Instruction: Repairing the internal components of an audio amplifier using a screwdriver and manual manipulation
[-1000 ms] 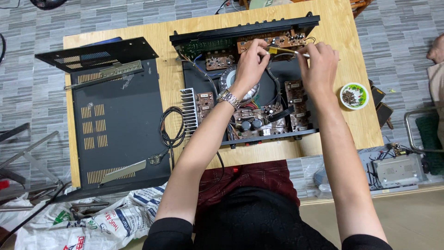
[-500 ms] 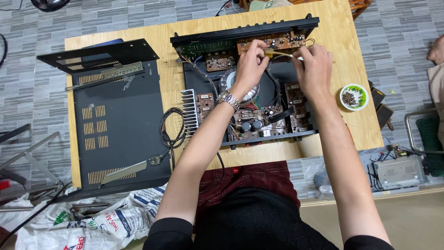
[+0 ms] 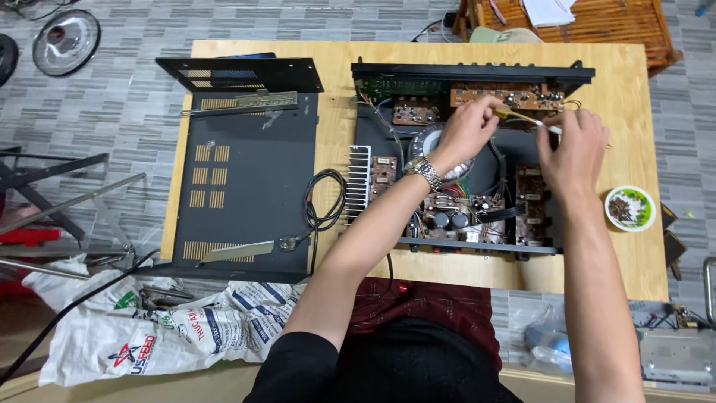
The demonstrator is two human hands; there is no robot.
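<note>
Our left hand (image 3: pixel 466 133) and right hand (image 3: pixel 573 149) sit over the open amplifier chassis (image 3: pixel 462 224) on the counter (image 3: pixel 335 112), both grips closed on a yellow-handled tool (image 3: pixel 522 117) near the rear circuit board (image 3: pixel 507 95).

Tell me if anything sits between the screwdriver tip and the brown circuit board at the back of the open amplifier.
Nothing visible does. The left hand and right hand hold the screwdriver just over the brown circuit board; its tip is hidden by the left hand.

Both arms reach forward; the left hand (image 3: pixel 468 128) and right hand (image 3: pixel 573 145) pinch with curled fingers, close together.
</note>
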